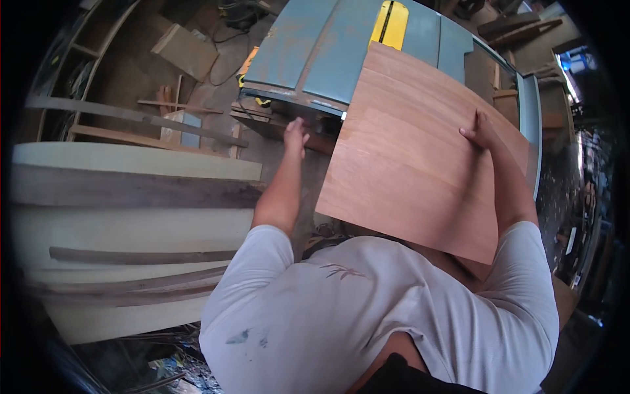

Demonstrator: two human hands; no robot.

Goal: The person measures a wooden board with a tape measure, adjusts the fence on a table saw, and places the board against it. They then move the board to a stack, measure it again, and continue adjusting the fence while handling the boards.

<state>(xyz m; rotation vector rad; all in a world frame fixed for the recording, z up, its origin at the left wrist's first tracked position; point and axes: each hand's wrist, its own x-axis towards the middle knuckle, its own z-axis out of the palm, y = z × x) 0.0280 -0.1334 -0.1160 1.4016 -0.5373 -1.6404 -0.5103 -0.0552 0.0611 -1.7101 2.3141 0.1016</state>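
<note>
A reddish-brown plywood panel (407, 144) lies at a slant on the blue-grey table saw (348, 46), its near end reaching back toward my body. On the panel's right part rests my right hand (483, 131), thumb and fingers apart, pressing from above. My left hand (296, 134) is off the panel, just in front of the saw's near edge. Its fingers are loosely bent with gaps between them, and I see nothing held. The panel's far corner touches the yellow insert (392, 26) with its dark slot. No blade can be made out.
On the left lie pale boards (131, 230) with dark wood strips (131, 186) across them. A brown board (186, 52) and wood offcuts are on the floor beyond. A metal fence rail (529, 111) runs along the saw's right side, with cluttered shelving farther right.
</note>
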